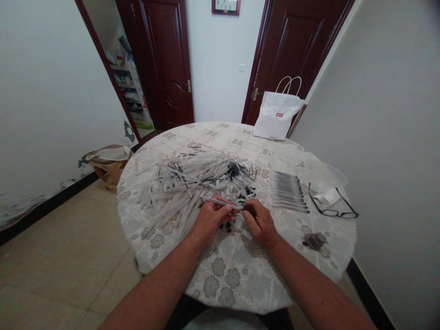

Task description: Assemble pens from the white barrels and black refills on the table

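Note:
A big heap of white pen barrels [185,185] and thin black refills [237,172] covers the middle of a round table [237,275] with a flowered cloth. My left hand [211,220] grips one white pen barrel [220,201] that points toward the right. My right hand [259,222] pinches the barrel's right end, fingers closed on it. Small black caps [227,225] lie on the cloth between my hands. A neat row of assembled pens [288,191] lies to the right of my right hand.
Black-framed glasses [332,206] and a crumpled white tissue [328,197] sit at the table's right edge. A white paper bag [277,117] stands at the far side. A brown stool [110,165] stands on the floor at left. Two dark doors are behind.

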Available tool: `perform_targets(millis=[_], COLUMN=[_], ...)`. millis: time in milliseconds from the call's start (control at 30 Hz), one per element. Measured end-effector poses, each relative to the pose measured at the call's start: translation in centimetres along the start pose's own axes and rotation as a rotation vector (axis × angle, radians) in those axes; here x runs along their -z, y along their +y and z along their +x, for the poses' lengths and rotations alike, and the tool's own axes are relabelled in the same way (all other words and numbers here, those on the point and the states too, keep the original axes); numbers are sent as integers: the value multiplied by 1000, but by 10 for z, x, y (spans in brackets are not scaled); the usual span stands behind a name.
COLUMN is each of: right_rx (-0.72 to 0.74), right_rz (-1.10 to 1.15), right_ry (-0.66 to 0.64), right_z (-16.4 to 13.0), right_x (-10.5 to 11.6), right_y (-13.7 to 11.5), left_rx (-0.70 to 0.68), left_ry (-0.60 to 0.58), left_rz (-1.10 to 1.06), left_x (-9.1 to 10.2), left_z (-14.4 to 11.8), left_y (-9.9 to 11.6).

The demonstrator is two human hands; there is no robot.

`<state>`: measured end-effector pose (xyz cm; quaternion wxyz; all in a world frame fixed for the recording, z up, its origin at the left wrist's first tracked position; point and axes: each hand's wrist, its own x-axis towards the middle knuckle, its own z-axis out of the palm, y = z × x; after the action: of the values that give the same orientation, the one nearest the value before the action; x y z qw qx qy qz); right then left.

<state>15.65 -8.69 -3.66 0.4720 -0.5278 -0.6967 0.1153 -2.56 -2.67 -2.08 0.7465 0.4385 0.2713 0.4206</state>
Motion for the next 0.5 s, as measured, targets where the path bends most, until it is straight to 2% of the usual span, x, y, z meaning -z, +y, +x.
perform_targets(millis=[500], right_rx=[7], right_rz=[-60], right_ry=[-41], right_z=[-1], right_x=[1], right_y=[-4], left_rx=[-8], left_ry=[-13], left_rz=[46], left_x=[1], left_z=[-2], left_y=[-4])
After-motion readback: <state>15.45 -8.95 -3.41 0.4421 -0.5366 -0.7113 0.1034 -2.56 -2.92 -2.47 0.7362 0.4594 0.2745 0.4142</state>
